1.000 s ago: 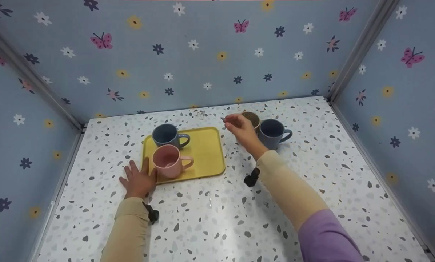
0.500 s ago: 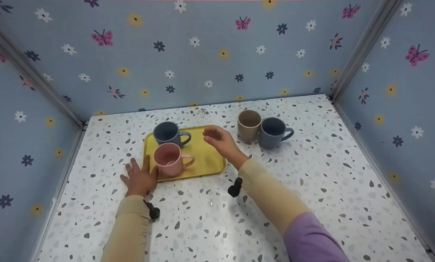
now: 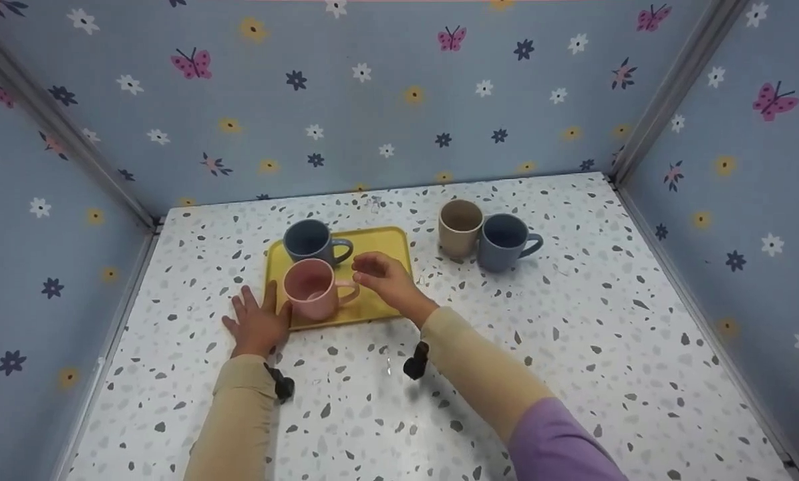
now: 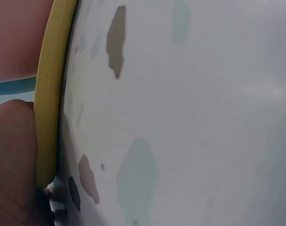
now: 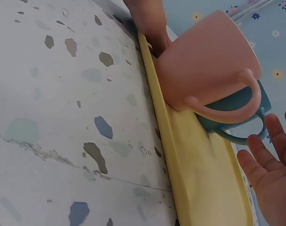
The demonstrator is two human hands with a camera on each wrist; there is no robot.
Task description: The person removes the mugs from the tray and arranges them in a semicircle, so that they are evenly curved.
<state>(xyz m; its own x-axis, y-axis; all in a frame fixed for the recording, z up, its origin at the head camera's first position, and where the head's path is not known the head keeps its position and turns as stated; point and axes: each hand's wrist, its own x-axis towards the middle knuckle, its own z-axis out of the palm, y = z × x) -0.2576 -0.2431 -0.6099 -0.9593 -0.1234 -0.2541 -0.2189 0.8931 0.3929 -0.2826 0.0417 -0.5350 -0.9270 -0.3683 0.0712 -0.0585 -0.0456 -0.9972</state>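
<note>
The desk carries a yellow tray; on it stand a blue mug and, nearer, a pink mug; the left hand, fingers spread, touches the tray's left edge; the right hand, loosely curved, hovers near the pink mug's handle.

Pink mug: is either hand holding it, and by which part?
Neither hand holds the pink mug: the right hand is beside its handle, the left hand spread at the tray.

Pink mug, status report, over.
Left hand at yellow tray; right hand empty, near the handle. Pink mug upright on tray. Blue mug just beyond; nothing between right hand and handle.
</note>
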